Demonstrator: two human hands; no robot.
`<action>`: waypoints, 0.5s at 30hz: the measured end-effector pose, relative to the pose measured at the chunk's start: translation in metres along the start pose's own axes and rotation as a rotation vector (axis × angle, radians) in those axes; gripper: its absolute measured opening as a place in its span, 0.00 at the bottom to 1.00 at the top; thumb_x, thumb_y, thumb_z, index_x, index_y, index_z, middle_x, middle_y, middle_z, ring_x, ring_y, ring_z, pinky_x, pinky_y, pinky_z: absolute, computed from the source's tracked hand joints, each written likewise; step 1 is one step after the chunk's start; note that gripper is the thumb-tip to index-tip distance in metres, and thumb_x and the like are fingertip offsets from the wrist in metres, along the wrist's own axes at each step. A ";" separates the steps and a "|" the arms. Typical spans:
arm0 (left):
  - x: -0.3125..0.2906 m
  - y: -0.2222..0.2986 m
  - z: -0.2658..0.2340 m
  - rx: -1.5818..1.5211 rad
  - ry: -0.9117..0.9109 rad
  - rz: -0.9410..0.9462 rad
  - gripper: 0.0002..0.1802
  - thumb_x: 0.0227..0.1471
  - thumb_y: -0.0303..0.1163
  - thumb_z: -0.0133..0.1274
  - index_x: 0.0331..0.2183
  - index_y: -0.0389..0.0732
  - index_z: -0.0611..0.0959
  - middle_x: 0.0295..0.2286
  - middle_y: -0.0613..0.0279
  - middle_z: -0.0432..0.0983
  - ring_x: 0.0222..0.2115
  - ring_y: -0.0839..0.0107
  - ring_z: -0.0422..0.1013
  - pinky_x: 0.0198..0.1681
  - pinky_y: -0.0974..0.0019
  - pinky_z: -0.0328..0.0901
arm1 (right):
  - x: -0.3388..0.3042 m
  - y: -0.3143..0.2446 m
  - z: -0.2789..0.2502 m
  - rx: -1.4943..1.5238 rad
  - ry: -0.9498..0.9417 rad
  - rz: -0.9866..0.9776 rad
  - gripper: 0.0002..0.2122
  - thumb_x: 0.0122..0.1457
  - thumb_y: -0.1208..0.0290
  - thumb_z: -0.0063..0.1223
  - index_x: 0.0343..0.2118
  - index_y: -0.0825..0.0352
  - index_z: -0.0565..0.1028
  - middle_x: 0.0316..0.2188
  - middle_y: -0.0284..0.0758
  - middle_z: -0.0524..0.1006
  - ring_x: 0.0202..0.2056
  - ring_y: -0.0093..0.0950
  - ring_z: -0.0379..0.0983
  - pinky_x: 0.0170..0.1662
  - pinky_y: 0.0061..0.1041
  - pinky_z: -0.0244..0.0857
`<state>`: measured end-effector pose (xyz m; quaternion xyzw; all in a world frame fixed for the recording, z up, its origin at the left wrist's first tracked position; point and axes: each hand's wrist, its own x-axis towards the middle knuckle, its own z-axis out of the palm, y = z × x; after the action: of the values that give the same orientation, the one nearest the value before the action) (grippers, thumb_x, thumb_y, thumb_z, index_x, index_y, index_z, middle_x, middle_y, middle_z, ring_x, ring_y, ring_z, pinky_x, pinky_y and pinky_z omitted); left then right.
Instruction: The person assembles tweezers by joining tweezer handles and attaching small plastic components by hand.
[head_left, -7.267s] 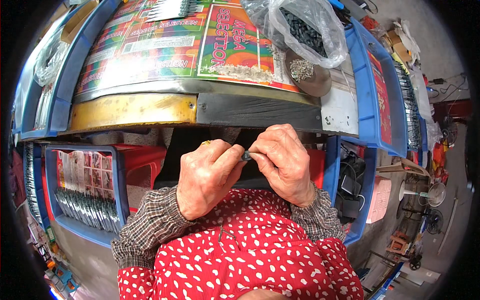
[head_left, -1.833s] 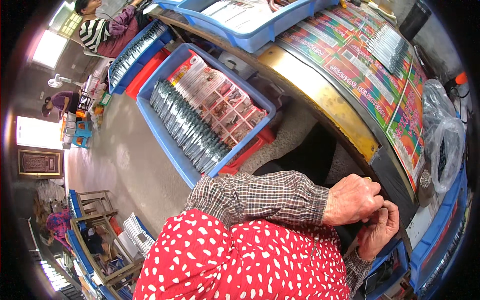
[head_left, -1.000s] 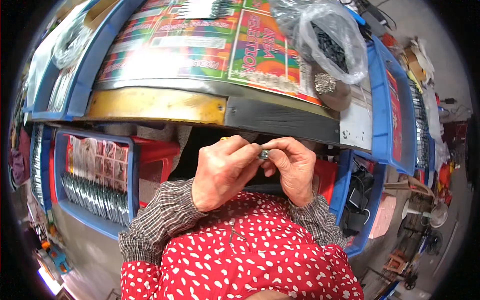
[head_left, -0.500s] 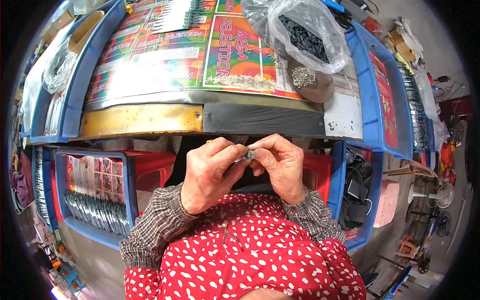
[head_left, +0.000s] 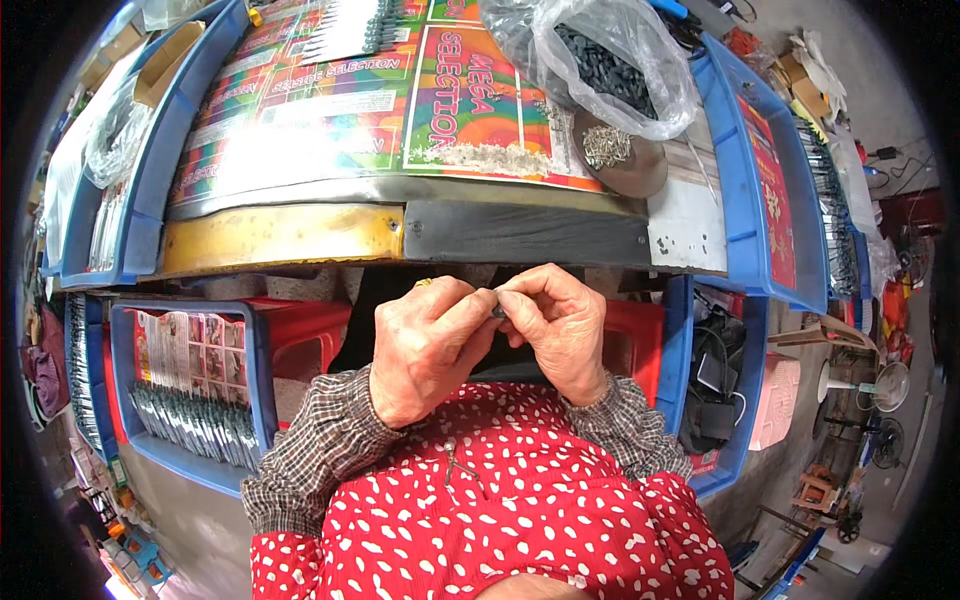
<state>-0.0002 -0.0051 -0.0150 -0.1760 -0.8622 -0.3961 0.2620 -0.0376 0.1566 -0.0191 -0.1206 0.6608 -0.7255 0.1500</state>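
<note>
In front of my lap, just below the table's front edge, my two hands meet fingertip to fingertip. My left hand is closed in a pinch, and my right hand pinches from the other side. Between them shows a small dark piece, mostly covered by the fingers; its exact kind cannot be made out. On the table ahead, a clear plastic bag holds many small black parts. Beside it, small metal parts lie in a heap on a round brown dish.
A colourful printed sheet covers the table, with a row of slim dark-ended items at the back. Blue trays flank it. Lower left, a blue crate holds similar slim items; lower right, another crate holds black cables.
My fingers have closed further over the small piece, so less of it shows. Both hands stay in nearly the same place.
</note>
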 end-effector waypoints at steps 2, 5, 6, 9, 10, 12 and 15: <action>0.000 0.003 -0.003 0.017 -0.038 -0.070 0.16 0.34 0.21 0.63 0.32 0.38 0.80 0.25 0.58 0.75 0.24 0.60 0.73 0.26 0.62 0.68 | -0.002 -0.002 0.003 -0.066 0.036 -0.024 0.04 0.60 0.76 0.55 0.35 0.70 0.76 0.24 0.27 0.76 0.22 0.12 0.68 0.24 0.13 0.64; 0.003 0.002 -0.004 0.037 -0.048 -0.072 0.16 0.35 0.23 0.64 0.32 0.39 0.80 0.25 0.58 0.75 0.24 0.60 0.74 0.26 0.62 0.68 | -0.002 -0.002 0.003 -0.078 0.055 -0.084 0.07 0.59 0.76 0.56 0.39 0.71 0.76 0.25 0.27 0.76 0.23 0.12 0.68 0.25 0.13 0.63; 0.004 0.001 -0.006 0.024 -0.044 -0.044 0.16 0.36 0.24 0.65 0.32 0.39 0.80 0.26 0.58 0.75 0.24 0.59 0.74 0.26 0.62 0.69 | -0.003 -0.004 0.001 -0.102 0.051 -0.108 0.09 0.57 0.77 0.57 0.41 0.71 0.76 0.26 0.28 0.75 0.24 0.13 0.69 0.27 0.14 0.64; 0.018 -0.008 -0.021 0.082 -0.044 0.033 0.16 0.37 0.25 0.63 0.33 0.40 0.78 0.25 0.59 0.72 0.25 0.60 0.73 0.26 0.62 0.68 | 0.007 -0.007 -0.009 -0.231 0.105 -0.247 0.11 0.56 0.78 0.59 0.43 0.71 0.75 0.27 0.29 0.76 0.26 0.14 0.70 0.30 0.15 0.66; 0.023 -0.014 -0.028 0.150 -0.042 0.041 0.16 0.38 0.24 0.62 0.34 0.40 0.78 0.24 0.59 0.72 0.25 0.60 0.73 0.26 0.62 0.68 | 0.010 -0.011 -0.013 -0.245 0.115 -0.254 0.12 0.55 0.80 0.59 0.43 0.70 0.76 0.28 0.30 0.76 0.27 0.15 0.71 0.32 0.16 0.66; 0.034 -0.026 -0.044 0.228 -0.081 -0.063 0.15 0.40 0.23 0.60 0.34 0.40 0.77 0.25 0.56 0.73 0.26 0.56 0.73 0.28 0.59 0.68 | 0.017 -0.015 -0.019 -0.341 0.165 -0.320 0.10 0.55 0.81 0.58 0.41 0.70 0.76 0.28 0.32 0.77 0.27 0.15 0.71 0.31 0.16 0.66; 0.059 -0.060 -0.060 0.281 0.020 -0.073 0.12 0.43 0.21 0.58 0.35 0.37 0.78 0.23 0.55 0.73 0.20 0.61 0.70 0.25 0.63 0.65 | 0.025 -0.016 -0.028 -0.383 0.194 -0.360 0.09 0.56 0.81 0.57 0.40 0.71 0.77 0.28 0.32 0.77 0.26 0.16 0.71 0.30 0.15 0.65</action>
<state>-0.0595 -0.0830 0.0174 -0.1023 -0.9123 -0.2826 0.2782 -0.0721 0.1743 -0.0069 -0.1922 0.7651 -0.6104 -0.0708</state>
